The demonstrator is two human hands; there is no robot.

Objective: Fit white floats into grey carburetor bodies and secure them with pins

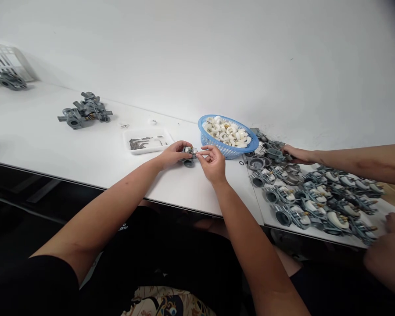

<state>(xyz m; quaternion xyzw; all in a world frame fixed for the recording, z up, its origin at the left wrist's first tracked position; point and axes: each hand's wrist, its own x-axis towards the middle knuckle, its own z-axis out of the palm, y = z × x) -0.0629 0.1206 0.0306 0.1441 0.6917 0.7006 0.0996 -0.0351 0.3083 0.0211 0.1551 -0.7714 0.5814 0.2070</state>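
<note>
My left hand (173, 154) grips a small grey metal carburetor (188, 163) just above the white table, with a white float showing on its top. At the carburetor's right side, the thumb and forefinger of my right hand (212, 164) are pinched together; whatever is between them is too small to make out. Close to my left hand lies a shallow white tray (143, 152) holding several thin metal pins (138, 144). Behind my right hand stands a blue plastic basket (228, 152) full of white floats (227, 131).
Many carburetors with white floats (312, 193) cover the right table, where a co-worker's hand (296, 154) touches one. More carburetors are piled at the back left (85, 112). A white crate (6, 59) stands at far left. A black ring (241, 163) lies near the basket.
</note>
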